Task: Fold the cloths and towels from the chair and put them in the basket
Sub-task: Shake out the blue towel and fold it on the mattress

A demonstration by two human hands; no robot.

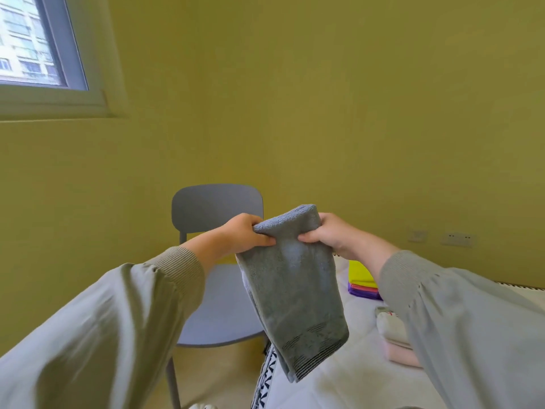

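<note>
A grey towel (295,293) hangs doubled over in the air, its striped hem at the bottom. My left hand (240,236) pinches its upper left edge and my right hand (331,233) pinches its upper right edge, the two hands close together. Behind and below the towel stands a grey chair (218,308) with a bare seat. To the right, folded yellow, pink and purple cloths (361,283) lie stacked on a white bed (348,376). Folded white and pink towels (393,335) lie nearer me, partly hidden by my right sleeve. No basket is in view.
A yellow-green wall (324,113) fills the background, with a window (35,45) at the upper left and wall sockets (455,239) low at the right. The bed's patterned edge (267,379) runs beside the chair.
</note>
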